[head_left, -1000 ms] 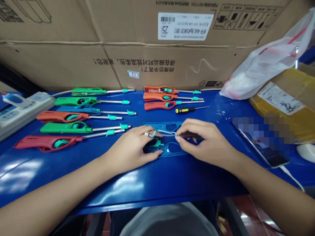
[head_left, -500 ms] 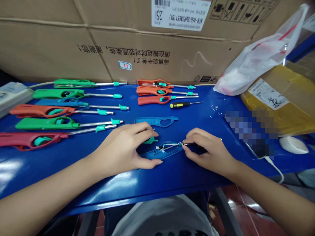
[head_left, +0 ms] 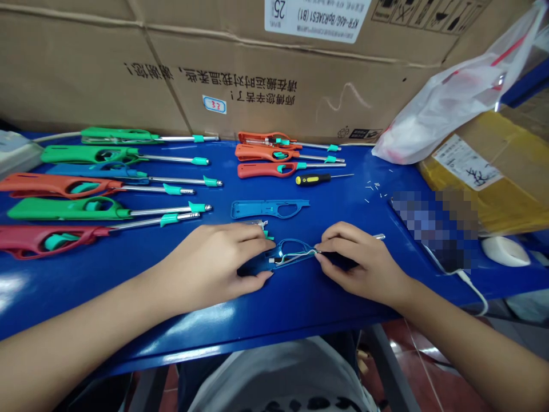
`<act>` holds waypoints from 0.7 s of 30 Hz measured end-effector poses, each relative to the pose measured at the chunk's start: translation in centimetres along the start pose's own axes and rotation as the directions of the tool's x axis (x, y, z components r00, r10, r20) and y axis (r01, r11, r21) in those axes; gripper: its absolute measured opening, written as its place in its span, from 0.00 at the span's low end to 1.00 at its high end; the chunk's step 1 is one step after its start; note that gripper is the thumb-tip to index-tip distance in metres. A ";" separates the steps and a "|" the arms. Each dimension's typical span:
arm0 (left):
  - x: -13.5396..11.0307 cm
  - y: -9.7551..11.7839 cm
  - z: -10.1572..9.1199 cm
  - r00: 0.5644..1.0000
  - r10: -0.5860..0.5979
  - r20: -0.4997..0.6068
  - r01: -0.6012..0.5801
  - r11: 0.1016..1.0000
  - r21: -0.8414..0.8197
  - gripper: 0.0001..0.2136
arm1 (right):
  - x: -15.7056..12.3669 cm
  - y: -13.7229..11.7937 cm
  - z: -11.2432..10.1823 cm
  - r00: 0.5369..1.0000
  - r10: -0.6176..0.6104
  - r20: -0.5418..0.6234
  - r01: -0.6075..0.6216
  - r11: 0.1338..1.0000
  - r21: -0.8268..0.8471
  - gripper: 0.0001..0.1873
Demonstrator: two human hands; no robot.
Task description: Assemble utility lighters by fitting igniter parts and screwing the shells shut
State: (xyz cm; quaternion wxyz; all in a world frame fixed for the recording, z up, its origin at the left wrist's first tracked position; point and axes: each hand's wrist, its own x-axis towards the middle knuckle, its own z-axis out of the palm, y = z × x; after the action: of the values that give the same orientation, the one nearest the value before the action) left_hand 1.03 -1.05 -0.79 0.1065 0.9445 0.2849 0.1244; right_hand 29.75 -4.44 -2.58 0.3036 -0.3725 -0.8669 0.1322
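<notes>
My left hand [head_left: 218, 266] has its thumb and fingers around the handle end of a blue lighter shell half [head_left: 288, 247], partly covering it. Wires [head_left: 295, 256] and a small white-ended part lie along this shell. At its other end, my right hand [head_left: 366, 264] pinches the lighter's metal tube, whose tip [head_left: 380, 236] shows beyond the knuckles. Behind my left fingers, a clear part [head_left: 259, 222] with a bit of green is mostly hidden. The other blue shell half [head_left: 270, 209] lies farther back on the table.
Several assembled lighters [head_left: 68, 209] lie in rows at left, and orange ones [head_left: 266, 169] at the back. A yellow-black screwdriver [head_left: 315, 179] is beside these. Small white bits [head_left: 374, 185], a phone [head_left: 429, 234], a white mouse [head_left: 506, 252] and a plastic bag [head_left: 429, 126] occupy the right. A large carton [head_left: 193, 86] stands behind.
My left fingers have closed in around the blue shell's handle end. The tube's tip now shows beyond my right hand. The whole view has shifted slightly.
</notes>
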 end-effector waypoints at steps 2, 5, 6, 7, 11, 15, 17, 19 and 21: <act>0.0 0.0 0.0 1.000 0.003 0.003 -0.003 1.000 0.002 0.15 | 0.1 0.0 0.0 1.000 -0.009 -0.001 0.009 1.000 0.003 0.06; 0.1 0.0 -0.1 1.000 0.003 0.009 -0.003 1.000 0.003 0.15 | 0.0 0.1 0.0 1.000 -0.016 0.008 0.016 1.000 0.007 0.06; 0.1 0.0 -0.1 1.000 0.003 0.011 -0.003 1.000 0.003 0.15 | -0.1 0.1 0.0 1.000 -0.016 0.012 0.016 1.000 0.006 0.06; 0.0 0.0 -0.2 1.000 0.005 0.011 -0.005 1.000 0.003 0.15 | -0.1 0.2 0.0 1.000 -0.015 0.018 0.015 1.000 0.005 0.06; 0.0 -0.1 -0.3 1.000 0.013 0.006 -0.013 1.000 0.007 0.15 | -0.6 0.6 -0.2 0.997 -0.026 0.076 0.029 0.999 -0.038 0.09; -0.1 -0.2 -0.4 1.000 0.017 0.010 -0.017 1.000 0.021 0.15 | -0.9 1.2 -0.3 0.988 -0.077 0.132 0.091 0.991 -0.103 0.19; 0.0 -0.2 -0.5 1.000 0.019 0.014 -0.020 1.000 0.022 0.15 | -1.0 1.3 -0.3 0.988 -0.077 0.135 0.094 0.988 -0.123 0.20; 0.0 -0.2 -0.5 1.000 0.017 0.025 -0.017 1.000 0.019 0.15 | -1.0 1.3 -0.3 0.990 -0.080 0.119 0.098 0.983 -0.154 0.19; 0.1 -0.2 -0.6 0.999 0.013 0.036 -0.013 1.000 0.014 0.15 | -0.9 1.2 -0.3 0.991 -0.086 0.097 0.103 0.978 -0.180 0.17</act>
State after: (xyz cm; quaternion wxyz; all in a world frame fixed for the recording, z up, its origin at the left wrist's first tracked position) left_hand 0.84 -0.81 -0.28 0.1042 0.9491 0.2777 0.1060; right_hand 31.15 -4.24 -3.28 0.2347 -0.3511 -0.9049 0.0531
